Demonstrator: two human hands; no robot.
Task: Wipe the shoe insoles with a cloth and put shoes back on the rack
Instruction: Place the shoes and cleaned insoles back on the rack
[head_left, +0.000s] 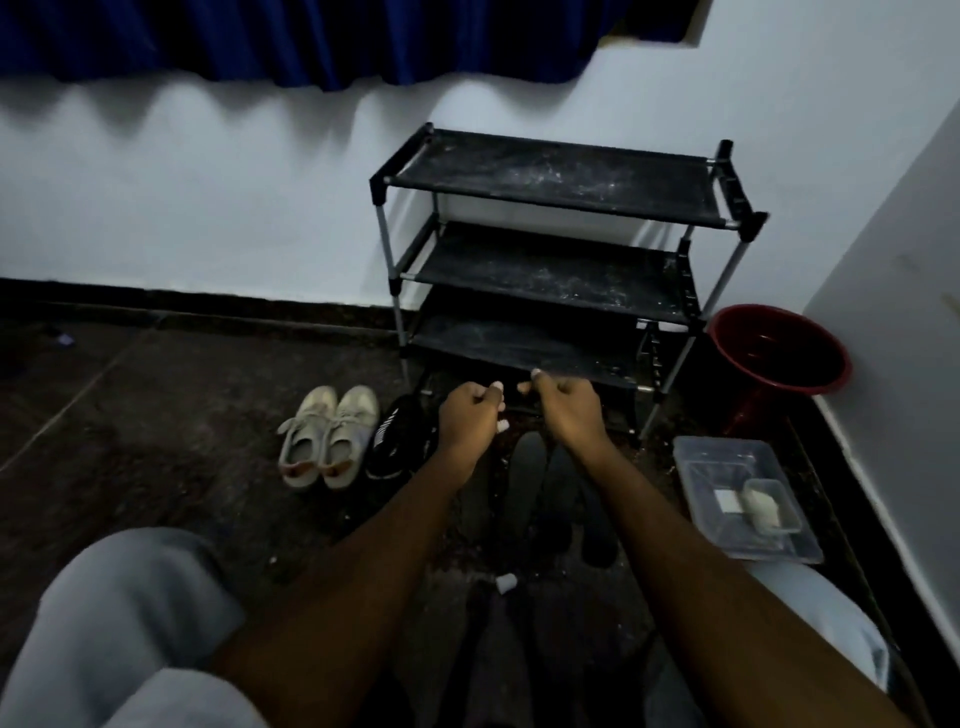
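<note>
Currently:
1. Rack: holds no shoes; none returned.
2. White shoes, black shoe, dark insoles: on floor before it.
3. Left hand, right hand: fingers curled; contents cannot be told.

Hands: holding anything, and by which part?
Cannot tell. The left hand and right hand curl side by side before the rack; anything between them is too dark.

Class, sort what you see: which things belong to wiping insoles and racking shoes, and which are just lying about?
Job: shoe rack, beige sneakers, black shoe, black insoles; perhaps the clear tub.
Lying about: red bucket, blue curtain, small white piece on the floor.
</note>
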